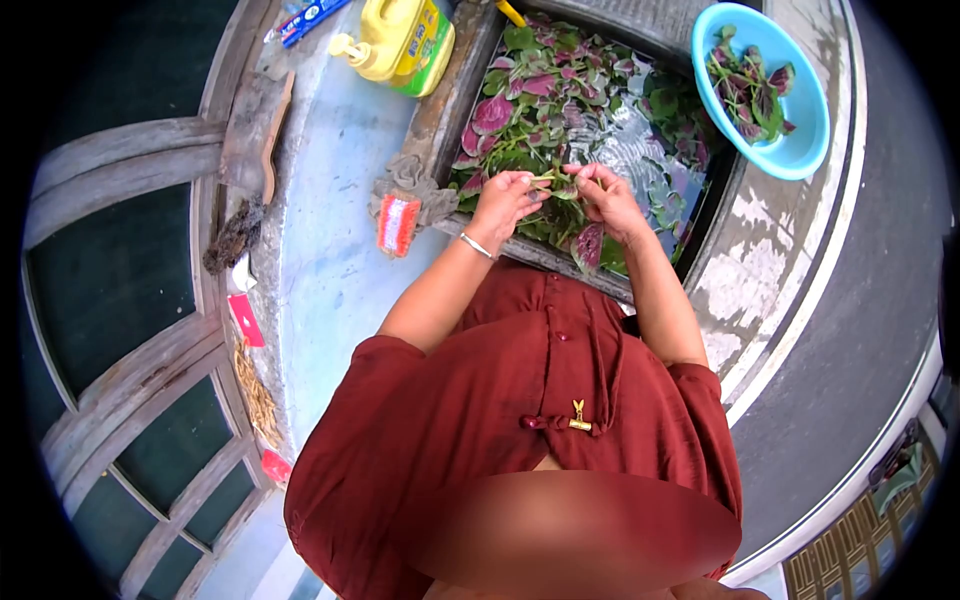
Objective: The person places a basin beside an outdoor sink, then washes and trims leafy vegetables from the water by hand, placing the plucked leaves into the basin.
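My left hand (508, 208) is closed, its fingertips pinching the pale green end of an amaranth stem (545, 182). From the right, my right hand (607, 205) also has its thumb and fingers on that stem, a small distance from the left. A purple-green leaf (588, 247) hangs below my right hand; whether it belongs to the same sprig I cannot tell. Both hands are above the near edge of a stone sink (448, 118). Many loose amaranth leaves (535, 105) float in the sink's water (622, 140), thickest on the left.
A light blue basin (805, 115) with some amaranth stands on the ledge right of the sink. At left are a yellow pump jug (405, 45), a grey cloth (425, 180) and a red-and-white scrub brush (398, 225). A wooden stick (277, 140) lies farther left.
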